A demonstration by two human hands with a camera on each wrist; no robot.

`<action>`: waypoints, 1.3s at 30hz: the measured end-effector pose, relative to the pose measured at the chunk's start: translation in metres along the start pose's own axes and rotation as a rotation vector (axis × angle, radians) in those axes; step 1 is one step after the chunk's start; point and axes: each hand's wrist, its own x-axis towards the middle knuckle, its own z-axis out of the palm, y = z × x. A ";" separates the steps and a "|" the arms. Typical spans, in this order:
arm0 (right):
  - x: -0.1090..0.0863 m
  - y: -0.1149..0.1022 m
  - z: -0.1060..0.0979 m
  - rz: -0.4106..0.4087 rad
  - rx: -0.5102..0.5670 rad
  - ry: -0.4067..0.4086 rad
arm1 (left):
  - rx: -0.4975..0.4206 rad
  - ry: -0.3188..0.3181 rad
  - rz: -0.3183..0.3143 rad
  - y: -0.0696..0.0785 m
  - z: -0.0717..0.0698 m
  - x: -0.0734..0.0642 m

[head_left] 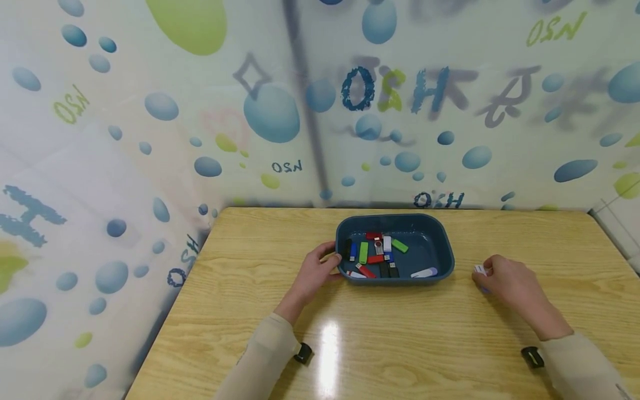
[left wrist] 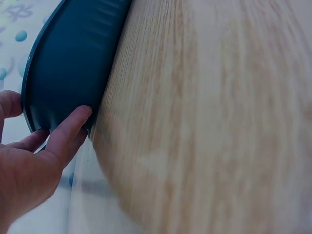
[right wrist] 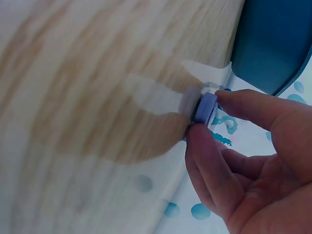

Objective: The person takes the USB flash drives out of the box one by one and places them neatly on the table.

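Observation:
A dark blue plastic bin [head_left: 395,281] stands toward the back of the table, with several USB flash drives in it, among them a green one [head_left: 363,253] and a white and lilac one [head_left: 424,273]. My left hand [head_left: 315,270] holds the bin's left end, thumb at the rim and fingers [left wrist: 73,127] against the outer wall. To the right of the bin, my right hand [head_left: 512,282] pinches a lilac and white USB flash drive [right wrist: 205,109] between thumb and fingertips, close over the tabletop. The fingers partly hide this drive in the head view.
The wood-grain table [head_left: 240,250] has a glossy surface with a bright reflection near its front. Behind and to the left hangs a pale curtain [head_left: 320,155] printed with blue and green drops, meeting the table's back edge. Small black devices [head_left: 303,353] sit at both wrists.

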 end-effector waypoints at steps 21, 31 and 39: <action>-0.017 -0.046 -0.020 -0.295 0.086 0.350 | 0.002 -0.002 0.002 -0.003 0.000 0.001; 0.001 -0.070 -0.017 -0.449 0.051 0.185 | 0.036 0.037 0.012 -0.002 0.003 0.001; 0.018 -0.085 -0.012 -0.544 -0.108 0.095 | 0.122 0.118 0.005 0.003 0.006 0.007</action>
